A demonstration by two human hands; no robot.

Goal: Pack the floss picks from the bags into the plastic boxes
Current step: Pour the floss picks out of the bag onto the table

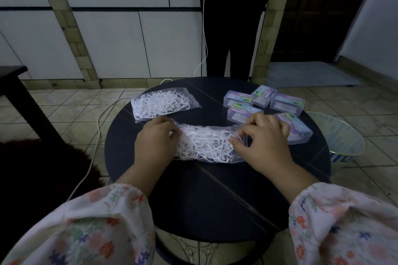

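A clear bag of white floss picks (206, 146) lies across the middle of the round dark table (193, 200). My left hand (155, 142) grips its left end. My right hand (262, 144) pinches the plastic at its right end with curled fingers. A second, flat bag of floss picks (161, 103) lies behind it at the table's far left. Several clear plastic boxes with purple labels (267, 103) stand closed in a cluster at the far right; one box (297, 131) lies just behind my right hand.
A person in dark trousers (232, 28) stands right behind the table. A white cable (99, 127) trails over the tiled floor on the left. A glass-topped round bin or stool (342, 135) stands at the right, and dark furniture (13, 84) at far left.
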